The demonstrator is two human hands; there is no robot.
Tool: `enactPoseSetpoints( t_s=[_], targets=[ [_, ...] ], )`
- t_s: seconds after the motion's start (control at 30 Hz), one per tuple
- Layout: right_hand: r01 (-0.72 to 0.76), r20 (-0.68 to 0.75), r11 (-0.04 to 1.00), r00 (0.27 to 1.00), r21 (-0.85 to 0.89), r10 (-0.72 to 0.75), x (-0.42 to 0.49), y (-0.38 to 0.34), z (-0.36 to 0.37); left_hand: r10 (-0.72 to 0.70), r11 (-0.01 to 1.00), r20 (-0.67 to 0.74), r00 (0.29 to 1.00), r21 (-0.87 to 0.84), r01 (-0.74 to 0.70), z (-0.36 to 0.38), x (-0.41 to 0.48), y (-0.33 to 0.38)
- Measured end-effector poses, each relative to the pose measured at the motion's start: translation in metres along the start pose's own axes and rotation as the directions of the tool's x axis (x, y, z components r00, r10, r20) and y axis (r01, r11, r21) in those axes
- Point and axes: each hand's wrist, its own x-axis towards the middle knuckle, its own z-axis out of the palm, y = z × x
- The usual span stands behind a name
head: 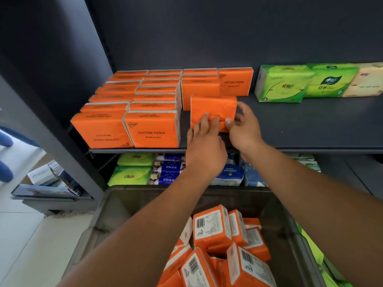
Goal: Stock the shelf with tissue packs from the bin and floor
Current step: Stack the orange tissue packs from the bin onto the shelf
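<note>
An orange tissue pack (213, 109) stands upright on the dark shelf (310, 129), in front of a short row of orange packs. My left hand (205, 143) touches its lower front with straight fingers. My right hand (243, 129) pinches its lower right corner between thumb and fingers. Several rows of orange packs (132, 104) fill the shelf's left part. Below my arms, the grey bin (128, 206) holds several more orange packs (219, 241), lying loose.
Green packs (284, 83) and a beige pack (364, 81) stand at the shelf's back right. The lower shelf holds green packs (132, 168) and blue packs (167, 170). Left of the unit, a small rack (47, 187) with boxes stands on the tiled floor. Green packs (317, 257) lie right of the bin.
</note>
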Motion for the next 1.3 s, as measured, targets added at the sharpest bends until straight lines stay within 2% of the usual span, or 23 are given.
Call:
enactPoseSetpoints(
  t_s=[0.23, 0.47, 0.8, 1.17, 1.3],
  targets=[
    [0.087, 0.031, 0.996, 0.996, 0.025, -0.088, 0.031, 0.005, 0.012, -0.057, 0.996, 0.091, 0.994, 0.068, 0.051, 0.004, 0.027, -0.008],
    [0.131, 0.089, 0.991, 0.987, 0.018, -0.132, 0.053, 0.007, 0.021, -0.107, 0.988, 0.073, 0.992, 0.117, 0.098, 0.009, 0.042, -0.012],
    [0.159, 0.170, 0.987, 0.973, -0.010, -0.155, 0.061, 0.011, 0.021, -0.144, 0.982, 0.079, 0.986, 0.132, 0.133, 0.009, 0.047, -0.010],
    [0.147, 0.150, 0.989, 0.978, -0.016, -0.143, 0.048, 0.005, 0.018, -0.139, 0.978, 0.120, 0.983, 0.175, 0.117, 0.000, 0.043, -0.005],
    [0.156, 0.150, 0.983, 0.979, -0.099, -0.140, 0.022, -0.002, 0.015, -0.141, 0.976, 0.129, 0.982, 0.184, 0.116, -0.013, 0.029, 0.006]
  ],
)
